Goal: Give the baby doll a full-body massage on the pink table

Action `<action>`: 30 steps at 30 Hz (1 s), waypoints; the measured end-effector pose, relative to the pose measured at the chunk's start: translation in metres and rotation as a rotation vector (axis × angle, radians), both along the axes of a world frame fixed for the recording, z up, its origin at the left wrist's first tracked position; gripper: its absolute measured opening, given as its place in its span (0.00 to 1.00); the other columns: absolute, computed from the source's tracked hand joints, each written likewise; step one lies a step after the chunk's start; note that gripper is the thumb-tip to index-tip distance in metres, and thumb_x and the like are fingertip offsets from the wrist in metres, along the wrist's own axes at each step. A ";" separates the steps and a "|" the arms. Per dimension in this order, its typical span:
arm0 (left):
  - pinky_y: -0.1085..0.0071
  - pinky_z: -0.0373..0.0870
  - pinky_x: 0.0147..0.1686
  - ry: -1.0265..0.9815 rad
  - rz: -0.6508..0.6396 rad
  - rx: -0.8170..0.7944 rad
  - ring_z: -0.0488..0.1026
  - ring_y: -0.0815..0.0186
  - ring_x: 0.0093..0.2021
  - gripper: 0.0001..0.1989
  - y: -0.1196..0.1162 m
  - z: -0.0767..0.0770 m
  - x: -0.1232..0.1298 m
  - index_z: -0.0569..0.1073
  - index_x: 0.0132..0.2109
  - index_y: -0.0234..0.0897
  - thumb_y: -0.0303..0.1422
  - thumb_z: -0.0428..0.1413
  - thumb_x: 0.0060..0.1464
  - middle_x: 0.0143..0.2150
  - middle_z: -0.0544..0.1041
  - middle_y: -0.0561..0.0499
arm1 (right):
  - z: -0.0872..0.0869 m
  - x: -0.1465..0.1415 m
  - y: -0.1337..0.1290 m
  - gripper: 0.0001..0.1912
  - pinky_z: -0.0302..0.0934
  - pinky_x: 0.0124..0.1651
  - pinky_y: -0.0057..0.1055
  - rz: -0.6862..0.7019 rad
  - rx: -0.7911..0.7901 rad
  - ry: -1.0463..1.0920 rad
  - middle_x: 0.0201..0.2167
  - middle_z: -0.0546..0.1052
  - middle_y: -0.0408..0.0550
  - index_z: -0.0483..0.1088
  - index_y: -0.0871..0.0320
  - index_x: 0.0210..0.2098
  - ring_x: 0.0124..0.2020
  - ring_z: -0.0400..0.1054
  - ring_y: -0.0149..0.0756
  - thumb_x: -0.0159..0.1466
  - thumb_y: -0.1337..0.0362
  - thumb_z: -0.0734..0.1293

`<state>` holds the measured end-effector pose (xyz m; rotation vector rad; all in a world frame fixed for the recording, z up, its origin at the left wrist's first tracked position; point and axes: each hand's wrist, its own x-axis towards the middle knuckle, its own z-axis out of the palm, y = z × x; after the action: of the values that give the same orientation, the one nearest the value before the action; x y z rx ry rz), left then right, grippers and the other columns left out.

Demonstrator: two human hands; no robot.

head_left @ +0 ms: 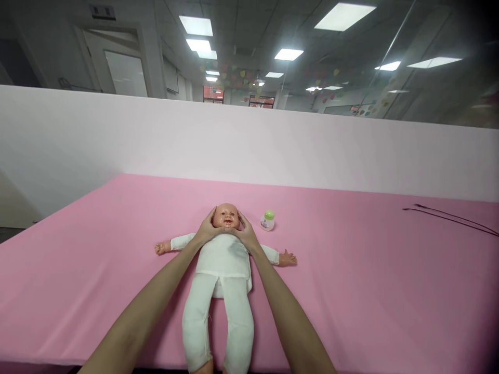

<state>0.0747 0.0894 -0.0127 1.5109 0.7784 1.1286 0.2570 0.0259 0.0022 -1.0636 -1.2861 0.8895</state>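
Observation:
A baby doll with a white cloth body lies on its back, arms spread and legs toward me. My left hand holds the left side of its head, fingers along the cheek and thumb by the chin. From the other side my right hand grips the same head in a matching way. The thumbs come close together beneath the chin; some of the fingers are hidden behind the head. Just right of the head stands a small clear jar with a green lid, apart from my hands.
The doll and jar rest on a pink-covered table. Two thin dark cords lie at the far right. A low white wall runs along the back edge, with glass above it.

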 end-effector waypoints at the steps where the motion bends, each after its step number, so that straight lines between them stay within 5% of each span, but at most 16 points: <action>1: 0.55 0.61 0.69 -0.006 0.000 -0.004 0.59 0.44 0.72 0.66 -0.001 0.001 0.000 0.52 0.76 0.35 0.47 0.76 0.37 0.75 0.57 0.35 | 0.000 0.000 0.000 0.55 0.53 0.73 0.51 -0.008 -0.010 -0.001 0.71 0.64 0.55 0.61 0.54 0.71 0.72 0.57 0.53 0.49 0.50 0.83; 12: 0.51 0.61 0.69 -0.163 -0.127 -0.098 0.61 0.45 0.72 0.53 0.000 0.005 -0.015 0.60 0.74 0.40 0.47 0.72 0.46 0.75 0.58 0.38 | 0.000 0.012 0.004 0.46 0.52 0.72 0.56 0.122 -0.012 0.094 0.62 0.75 0.54 0.70 0.54 0.65 0.69 0.62 0.54 0.52 0.44 0.79; 17: 0.52 0.60 0.69 -0.154 -0.112 -0.072 0.58 0.45 0.73 0.53 -0.001 0.003 -0.013 0.59 0.74 0.40 0.51 0.70 0.47 0.76 0.57 0.38 | -0.004 0.010 0.004 0.46 0.53 0.72 0.55 0.096 -0.004 0.116 0.66 0.72 0.54 0.68 0.53 0.66 0.70 0.61 0.53 0.53 0.45 0.80; 22: 0.52 0.62 0.68 -0.066 -0.050 0.003 0.60 0.43 0.72 0.63 -0.005 0.000 -0.005 0.52 0.76 0.38 0.47 0.75 0.39 0.76 0.56 0.35 | -0.011 0.002 0.003 0.53 0.56 0.71 0.52 -0.011 -0.012 0.051 0.70 0.65 0.56 0.63 0.52 0.69 0.71 0.59 0.54 0.48 0.54 0.83; 30: 0.55 0.61 0.69 -0.080 -0.086 -0.027 0.60 0.47 0.72 0.58 -0.008 0.005 -0.009 0.54 0.76 0.37 0.47 0.73 0.45 0.74 0.61 0.35 | -0.010 0.006 0.004 0.46 0.52 0.72 0.53 -0.002 -0.012 0.076 0.65 0.72 0.55 0.69 0.53 0.66 0.70 0.61 0.52 0.51 0.50 0.81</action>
<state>0.0659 0.0811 -0.0081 1.4543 0.6659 1.1036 0.2626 0.0303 -0.0078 -1.0303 -1.2176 0.9291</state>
